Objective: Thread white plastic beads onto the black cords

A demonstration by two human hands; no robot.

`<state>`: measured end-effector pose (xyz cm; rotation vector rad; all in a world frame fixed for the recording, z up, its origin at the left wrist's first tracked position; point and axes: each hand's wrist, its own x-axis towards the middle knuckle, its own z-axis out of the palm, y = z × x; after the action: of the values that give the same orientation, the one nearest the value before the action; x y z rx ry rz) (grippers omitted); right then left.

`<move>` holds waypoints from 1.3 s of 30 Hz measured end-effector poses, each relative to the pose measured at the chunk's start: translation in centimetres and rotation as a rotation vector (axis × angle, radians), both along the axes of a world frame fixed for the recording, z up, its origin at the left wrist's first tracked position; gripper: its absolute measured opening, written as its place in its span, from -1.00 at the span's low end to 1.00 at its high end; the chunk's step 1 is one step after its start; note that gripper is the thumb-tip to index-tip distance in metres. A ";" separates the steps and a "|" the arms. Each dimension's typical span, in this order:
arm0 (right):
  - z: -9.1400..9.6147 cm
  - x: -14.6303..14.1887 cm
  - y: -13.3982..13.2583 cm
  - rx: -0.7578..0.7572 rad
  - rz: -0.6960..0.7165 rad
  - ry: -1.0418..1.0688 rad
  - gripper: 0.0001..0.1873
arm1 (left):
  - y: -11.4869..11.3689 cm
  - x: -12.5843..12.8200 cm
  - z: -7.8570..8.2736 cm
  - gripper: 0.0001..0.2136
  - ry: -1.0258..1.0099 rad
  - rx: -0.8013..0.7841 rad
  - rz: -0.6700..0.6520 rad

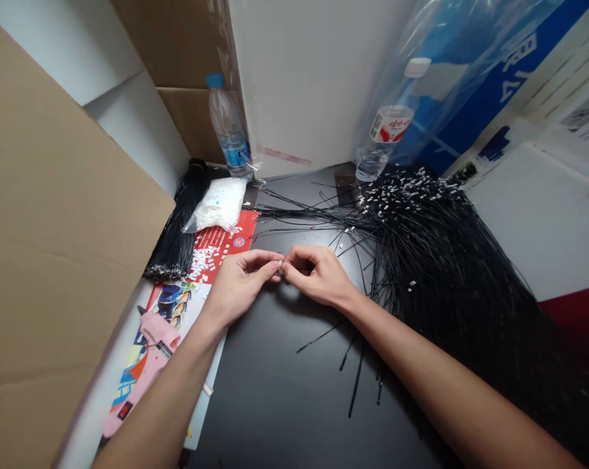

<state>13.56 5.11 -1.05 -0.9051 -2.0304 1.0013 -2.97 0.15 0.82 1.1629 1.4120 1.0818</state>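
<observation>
Over the dark tabletop [260,391], my left hand [240,280] and my right hand [318,273] meet fingertip to fingertip. Both are closed in a pinch. A small white connector [281,264] shows between them, mostly covered by the fingers; whether a wire is attached is hidden. To the left, loose white connectors [204,264] lie scattered on a red printed sheet [247,225]. A big heap of black wires [421,260], many with white connectors on their ends, spreads beside my right forearm.
Behind the loose connectors rests a plastic bag of white pieces [221,203]. A bundle of black wires [174,238] and a pink glue gun [160,329] lie at left. Two water bottles, one blue-capped [230,130] and one white-capped [392,124], stand behind. Cardboard [55,215] borders the left.
</observation>
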 end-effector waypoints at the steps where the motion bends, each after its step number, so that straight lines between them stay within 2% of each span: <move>1: 0.0 0.0 0.0 -0.011 -0.001 -0.002 -0.80 | 0.0 0.0 0.0 -0.83 0.012 0.001 0.001; 13: 0.0 -0.4 -0.3 -0.030 -0.063 -0.056 -0.84 | -0.5 0.5 -0.2 -0.86 0.243 0.119 0.056; 20: -0.2 -0.2 -0.2 0.019 -0.011 -0.021 -0.81 | -0.3 0.6 -0.4 -0.83 0.056 0.044 0.067; 26: -0.1 -0.1 -0.1 -0.056 -0.026 0.009 -0.86 | 0.0 0.4 -0.3 -0.83 -0.053 0.003 0.047; 30: -0.1 0.0 0.0 -0.094 -0.027 0.039 -0.91 | 0.1 0.3 -0.4 -0.82 -0.071 -0.012 0.032; 39: -0.1 -0.1 0.0 -0.095 -0.006 0.007 -0.88 | 0.1 0.3 -0.7 -0.83 -0.013 0.018 0.039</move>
<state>13.45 5.12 -1.15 -0.9555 -1.9866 1.1043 -2.70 0.26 0.12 1.1432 1.4226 1.1301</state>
